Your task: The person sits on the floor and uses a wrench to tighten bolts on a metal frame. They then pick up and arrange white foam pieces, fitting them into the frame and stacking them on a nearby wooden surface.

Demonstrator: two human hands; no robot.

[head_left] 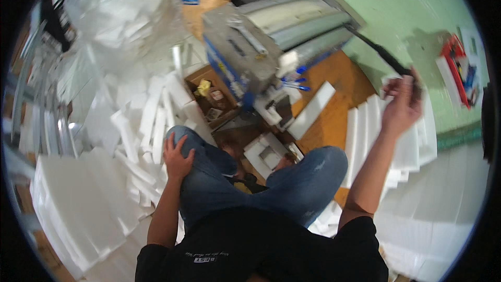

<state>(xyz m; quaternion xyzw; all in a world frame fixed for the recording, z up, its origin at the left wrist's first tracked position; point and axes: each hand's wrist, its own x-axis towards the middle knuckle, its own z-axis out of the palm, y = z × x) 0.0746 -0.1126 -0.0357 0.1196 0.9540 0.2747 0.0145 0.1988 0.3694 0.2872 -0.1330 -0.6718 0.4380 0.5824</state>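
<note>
My left hand (177, 156) lies on my left knee with its fingers spread, holding nothing. Out to the right, my raised right hand (403, 105) is closed around the end of a long black handle (385, 55). The handle's thin far end reaches the right side of a grey and blue machine with rollers (240, 47); whether it is joined there I cannot tell. In front of the machine, several blue-tipped pieces (295, 81) cluster by a white part. A flat white strip (311, 110) lies on the orange-brown board (334, 81). Near my feet sits a white block with a square hole (269, 154).
White foam sheets (78, 203) stand at the left, with loose foam strips (148, 125) beside them. More foam sheets (368, 125) lean at the right. A cardboard box (211, 96) with small items is by the machine. A red tray (455, 68) lies on the green floor.
</note>
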